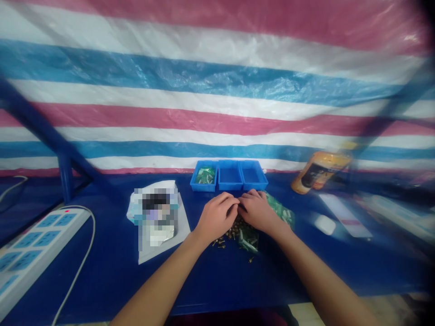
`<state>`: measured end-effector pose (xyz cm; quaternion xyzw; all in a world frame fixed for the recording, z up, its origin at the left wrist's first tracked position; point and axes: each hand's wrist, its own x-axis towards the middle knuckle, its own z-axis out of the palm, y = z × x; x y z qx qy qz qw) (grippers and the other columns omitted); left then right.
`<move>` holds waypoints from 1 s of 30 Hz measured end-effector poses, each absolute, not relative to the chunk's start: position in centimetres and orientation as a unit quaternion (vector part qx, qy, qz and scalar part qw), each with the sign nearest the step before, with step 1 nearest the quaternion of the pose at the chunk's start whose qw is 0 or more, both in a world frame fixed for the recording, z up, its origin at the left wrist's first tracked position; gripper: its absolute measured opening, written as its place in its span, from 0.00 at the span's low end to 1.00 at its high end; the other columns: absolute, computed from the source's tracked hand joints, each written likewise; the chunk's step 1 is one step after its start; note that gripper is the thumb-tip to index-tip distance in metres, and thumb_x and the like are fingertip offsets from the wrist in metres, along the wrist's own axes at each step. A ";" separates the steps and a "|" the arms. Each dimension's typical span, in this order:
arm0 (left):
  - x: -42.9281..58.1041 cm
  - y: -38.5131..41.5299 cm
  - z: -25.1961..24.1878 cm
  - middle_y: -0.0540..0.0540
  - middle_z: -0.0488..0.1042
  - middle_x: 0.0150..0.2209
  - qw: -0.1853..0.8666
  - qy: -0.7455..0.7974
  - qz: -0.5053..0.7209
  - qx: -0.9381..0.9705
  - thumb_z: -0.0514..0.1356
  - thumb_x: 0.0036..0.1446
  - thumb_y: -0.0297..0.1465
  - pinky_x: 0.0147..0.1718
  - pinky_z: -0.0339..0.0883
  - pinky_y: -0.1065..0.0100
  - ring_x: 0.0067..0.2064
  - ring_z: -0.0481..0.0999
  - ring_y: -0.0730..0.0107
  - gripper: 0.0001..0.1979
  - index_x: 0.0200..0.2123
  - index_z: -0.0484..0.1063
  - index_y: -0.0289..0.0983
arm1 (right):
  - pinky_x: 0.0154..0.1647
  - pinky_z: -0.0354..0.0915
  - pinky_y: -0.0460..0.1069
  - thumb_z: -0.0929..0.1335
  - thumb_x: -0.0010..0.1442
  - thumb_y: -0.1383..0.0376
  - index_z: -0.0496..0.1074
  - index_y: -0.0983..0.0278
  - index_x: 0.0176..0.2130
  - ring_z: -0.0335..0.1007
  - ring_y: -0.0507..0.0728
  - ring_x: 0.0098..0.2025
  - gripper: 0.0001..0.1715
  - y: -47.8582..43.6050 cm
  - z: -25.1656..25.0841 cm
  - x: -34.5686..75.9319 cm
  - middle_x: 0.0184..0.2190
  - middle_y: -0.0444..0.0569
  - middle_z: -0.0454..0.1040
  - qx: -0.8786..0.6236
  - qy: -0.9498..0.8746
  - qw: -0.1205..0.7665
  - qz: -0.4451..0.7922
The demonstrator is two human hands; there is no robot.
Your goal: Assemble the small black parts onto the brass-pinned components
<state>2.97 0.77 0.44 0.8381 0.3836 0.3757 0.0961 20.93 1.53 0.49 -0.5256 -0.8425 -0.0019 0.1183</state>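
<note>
Blue table [112, 280]: power strip [41, 246], blue bins [230, 188], jar [321, 171] around hands [215, 217] over brass screws [234, 233].

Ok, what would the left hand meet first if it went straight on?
Probably the right hand: the left hand points straight at it, and they nearly touch, or do touch; depth is unclear.

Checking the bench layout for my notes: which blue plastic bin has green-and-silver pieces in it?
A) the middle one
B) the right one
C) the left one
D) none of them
C: the left blue plastic bin holds a small heap of green-and-silver pieces.
</note>
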 end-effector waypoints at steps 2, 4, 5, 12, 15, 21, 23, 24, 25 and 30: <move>3.0 0.8 0.4 0.46 0.75 0.43 0.101 0.386 0.375 0.837 0.53 0.65 0.27 0.41 0.71 0.66 0.42 0.76 0.67 0.11 0.44 0.74 0.41 | 0.46 0.53 0.57 0.64 0.66 0.65 0.73 0.62 0.35 0.63 0.62 0.43 0.09 1.6 0.4 20.8 0.35 0.51 0.76 -0.521 -0.845 0.117 0.000; 3.0 0.8 0.4 0.46 0.75 0.43 0.104 0.384 0.377 0.836 0.52 0.65 0.27 0.41 0.71 0.65 0.42 0.76 0.67 0.11 0.44 0.74 0.41 | 0.46 0.52 0.57 0.64 0.66 0.66 0.73 0.62 0.36 0.64 0.62 0.43 0.09 1.7 0.4 20.7 0.34 0.51 0.76 -0.521 -0.845 0.118 0.006; 3.0 0.8 0.4 0.46 0.75 0.43 0.104 0.383 0.378 0.836 0.52 0.65 0.27 0.42 0.71 0.65 0.42 0.76 0.67 0.11 0.44 0.74 0.41 | 0.46 0.52 0.57 0.63 0.66 0.67 0.73 0.62 0.36 0.64 0.61 0.43 0.09 1.7 0.4 20.7 0.34 0.51 0.76 -0.521 -0.845 0.119 0.010; 2.9 0.8 0.5 0.46 0.75 0.42 0.109 0.381 0.380 0.836 0.52 0.65 0.27 0.42 0.71 0.65 0.42 0.76 0.67 0.10 0.43 0.74 0.41 | 0.47 0.52 0.56 0.64 0.64 0.69 0.74 0.60 0.39 0.64 0.61 0.43 0.10 1.7 0.8 20.6 0.36 0.50 0.76 -0.524 -0.839 0.144 0.037; 2.9 0.8 0.5 0.46 0.75 0.42 0.108 0.387 0.384 0.831 0.53 0.65 0.28 0.42 0.72 0.65 0.42 0.76 0.67 0.10 0.43 0.74 0.41 | 0.48 0.52 0.55 0.63 0.64 0.70 0.74 0.59 0.44 0.65 0.60 0.44 0.12 1.7 0.9 20.7 0.39 0.50 0.76 -0.523 -0.834 0.170 0.054; 2.7 1.2 0.5 0.46 0.76 0.43 0.091 0.407 0.391 0.820 0.54 0.64 0.27 0.46 0.71 0.63 0.45 0.77 0.65 0.10 0.44 0.74 0.42 | 0.51 0.58 0.53 0.58 0.67 0.71 0.70 0.59 0.49 0.68 0.58 0.46 0.16 1.8 1.2 20.7 0.43 0.49 0.75 -0.485 -0.815 0.285 0.138; 2.6 1.4 0.4 0.46 0.77 0.44 0.081 0.416 0.395 0.815 0.54 0.64 0.26 0.48 0.71 0.61 0.46 0.77 0.64 0.11 0.44 0.74 0.42 | 0.49 0.61 0.51 0.58 0.68 0.69 0.69 0.60 0.48 0.69 0.56 0.46 0.15 1.9 1.4 20.7 0.44 0.49 0.74 -0.459 -0.801 0.336 0.188; 2.5 1.5 0.3 0.47 0.77 0.45 0.079 0.420 0.396 0.813 0.55 0.64 0.26 0.49 0.71 0.60 0.47 0.76 0.63 0.11 0.45 0.74 0.42 | 0.49 0.63 0.51 0.57 0.69 0.68 0.68 0.61 0.48 0.70 0.56 0.45 0.14 1.9 1.5 20.7 0.44 0.49 0.74 -0.452 -0.790 0.357 0.209; 2.5 1.6 0.2 0.47 0.78 0.45 0.078 0.423 0.397 0.811 0.55 0.63 0.26 0.49 0.71 0.60 0.47 0.76 0.63 0.11 0.46 0.74 0.42 | 0.48 0.64 0.50 0.57 0.69 0.67 0.67 0.61 0.48 0.70 0.55 0.45 0.14 1.9 1.5 20.6 0.44 0.49 0.74 -0.449 -0.779 0.374 0.227; 2.5 1.7 -0.1 0.47 0.79 0.44 0.082 0.413 0.397 0.816 0.59 0.62 0.30 0.48 0.71 0.59 0.46 0.77 0.62 0.08 0.45 0.74 0.42 | 0.48 0.66 0.51 0.58 0.69 0.62 0.67 0.61 0.50 0.71 0.57 0.46 0.14 1.8 1.4 20.6 0.45 0.50 0.75 -0.461 -0.737 0.401 0.289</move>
